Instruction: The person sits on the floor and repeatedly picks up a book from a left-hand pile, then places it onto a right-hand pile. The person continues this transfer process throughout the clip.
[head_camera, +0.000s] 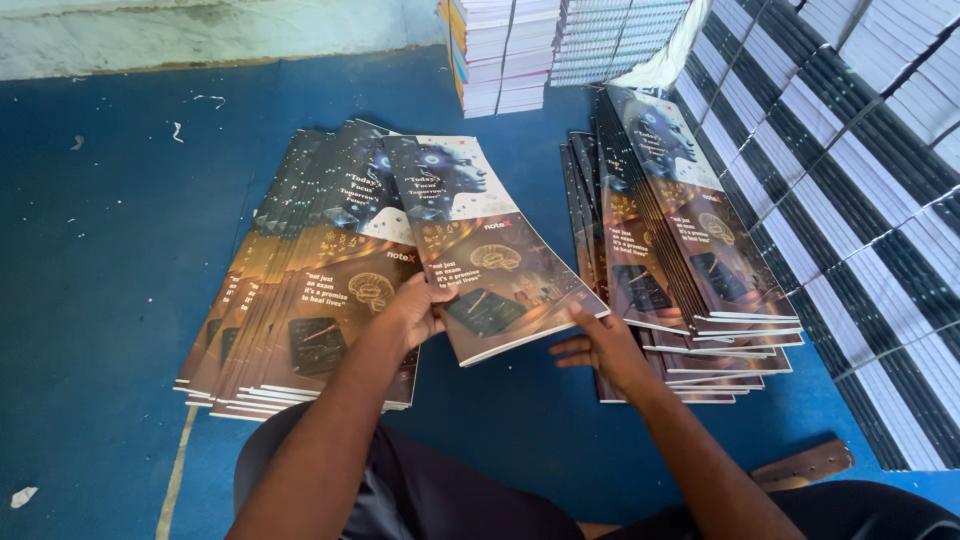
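My left hand (415, 308) grips the near edge of a thin bundle of glossy notebooks (490, 250) with dark printed covers, held tilted above the blue floor. My right hand (602, 345) supports the bundle's lower right corner from underneath, fingers spread. To the left lies a fanned pile of the same notebooks (300, 290), which my left hand overlaps. On the right rests a second fanned pile (680, 250), close to my right hand.
Tall stacks of bound notebooks, spines out, fill the right side (860, 200). More stacks stand at the back (505, 50). A blue floor covering (100, 250) carries paper scraps. A brown strip (800, 465) lies near my right knee.
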